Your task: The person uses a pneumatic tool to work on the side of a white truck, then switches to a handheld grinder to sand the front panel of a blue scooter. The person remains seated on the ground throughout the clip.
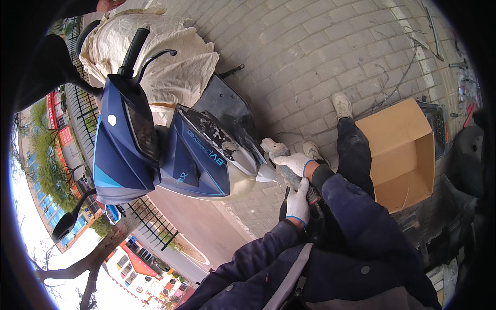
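Observation:
Both of my hands wear white knit gloves and are closed around one dusty grey power tool (313,195), which looks like a grinder. My right hand (295,164) grips it nearer its head; my left hand (298,203) wraps its body just below. The tool's head points at the lower bodywork of a blue scooter (199,155), close to the pale tip of its side panel (266,173). Whether they touch, I cannot tell. Scuffed, bare-looking patches (227,147) mark the panel beside the footboard. My fingers partly hide the tool.
A cream cloth (160,62) drapes over part of the scooter. An open cardboard box (398,155) stands to my right on the brick paving (289,67). Tools and dark parts lie along the right edge. At the upper left, another person's hand (108,5) shows.

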`<state>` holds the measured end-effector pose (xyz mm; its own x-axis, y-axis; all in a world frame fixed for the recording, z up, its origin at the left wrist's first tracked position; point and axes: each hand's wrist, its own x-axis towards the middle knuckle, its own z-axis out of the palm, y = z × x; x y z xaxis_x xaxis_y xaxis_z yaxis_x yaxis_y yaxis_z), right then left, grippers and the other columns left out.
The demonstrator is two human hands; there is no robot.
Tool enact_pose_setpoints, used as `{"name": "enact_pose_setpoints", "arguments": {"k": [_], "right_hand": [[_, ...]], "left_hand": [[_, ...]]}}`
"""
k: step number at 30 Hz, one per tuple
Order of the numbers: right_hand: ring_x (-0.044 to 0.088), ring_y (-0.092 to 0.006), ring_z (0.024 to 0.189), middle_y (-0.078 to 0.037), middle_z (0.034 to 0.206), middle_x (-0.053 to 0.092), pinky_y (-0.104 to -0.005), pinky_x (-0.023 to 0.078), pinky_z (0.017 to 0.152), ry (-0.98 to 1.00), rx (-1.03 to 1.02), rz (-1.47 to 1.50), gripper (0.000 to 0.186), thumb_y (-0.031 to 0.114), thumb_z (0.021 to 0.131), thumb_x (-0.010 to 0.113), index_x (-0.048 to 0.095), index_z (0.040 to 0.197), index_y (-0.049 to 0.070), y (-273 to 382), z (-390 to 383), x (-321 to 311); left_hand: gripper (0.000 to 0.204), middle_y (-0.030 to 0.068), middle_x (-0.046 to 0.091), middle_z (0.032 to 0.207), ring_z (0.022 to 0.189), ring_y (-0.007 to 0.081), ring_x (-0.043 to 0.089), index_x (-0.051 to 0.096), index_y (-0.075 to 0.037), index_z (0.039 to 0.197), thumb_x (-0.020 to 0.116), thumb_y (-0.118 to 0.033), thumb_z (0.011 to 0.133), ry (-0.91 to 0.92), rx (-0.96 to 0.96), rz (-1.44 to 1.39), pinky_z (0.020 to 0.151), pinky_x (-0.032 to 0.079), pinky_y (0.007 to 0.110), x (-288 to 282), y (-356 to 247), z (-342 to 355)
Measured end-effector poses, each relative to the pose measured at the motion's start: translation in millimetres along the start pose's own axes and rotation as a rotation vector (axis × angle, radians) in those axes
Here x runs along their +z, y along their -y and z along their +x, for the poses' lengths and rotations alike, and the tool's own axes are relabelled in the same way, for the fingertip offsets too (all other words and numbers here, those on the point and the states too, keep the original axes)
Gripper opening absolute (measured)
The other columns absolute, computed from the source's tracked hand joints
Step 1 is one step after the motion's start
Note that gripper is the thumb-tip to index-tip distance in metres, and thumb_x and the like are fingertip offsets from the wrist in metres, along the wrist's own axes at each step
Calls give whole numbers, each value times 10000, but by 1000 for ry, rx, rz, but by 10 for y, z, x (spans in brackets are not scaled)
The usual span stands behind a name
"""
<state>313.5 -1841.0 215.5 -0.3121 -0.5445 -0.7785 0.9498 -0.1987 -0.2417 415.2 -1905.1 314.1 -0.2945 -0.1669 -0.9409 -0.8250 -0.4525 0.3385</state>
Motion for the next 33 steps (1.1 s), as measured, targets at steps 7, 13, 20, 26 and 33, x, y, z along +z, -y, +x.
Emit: {"name": "enact_pose_setpoints", "arguments": {"k": [7,13,20,26,33], "right_hand": [[741,-252,1087,-169,1197,821,-363,546,964,85,19,-389,782,630,935,790,781,1305,-59,404,331,-155],[744,-284,1120,-207,1241,809,-364,542,980,102,99,-481,822,670,897,780,780,1316,-38,562,491,-227],[750,-283,1085,-202,1213,815,-371,555,959,167,199,-367,820,637,885,811,776,1300,-69,495,598,-262],[747,-267,1057,-183,1203,818,-363,560,946,156,179,-392,782,593,882,841,779,1284,-75,479,602,-147],[746,-251,1003,-170,1147,824,-359,568,904,183,164,-310,779,598,878,855,792,1211,-103,692,520,-83]], "left_hand": [[479,126,758,1240,1069,256,760,607,41,1414,695,-332,1127,-111,13,-30,948,629,429,364,-179,345],[476,137,755,1250,1079,257,763,606,44,1406,691,-335,1131,-229,35,-121,950,632,418,528,-85,421],[486,132,755,1253,1080,247,764,604,47,1410,683,-347,1137,-253,37,-87,950,631,413,502,-85,462],[537,125,741,1265,1091,215,738,583,73,1422,696,-363,1132,-275,26,-90,953,607,377,517,-140,390],[582,137,727,1292,1105,214,726,560,96,1445,705,-369,1127,-260,144,-26,969,596,367,568,-277,299]]}}
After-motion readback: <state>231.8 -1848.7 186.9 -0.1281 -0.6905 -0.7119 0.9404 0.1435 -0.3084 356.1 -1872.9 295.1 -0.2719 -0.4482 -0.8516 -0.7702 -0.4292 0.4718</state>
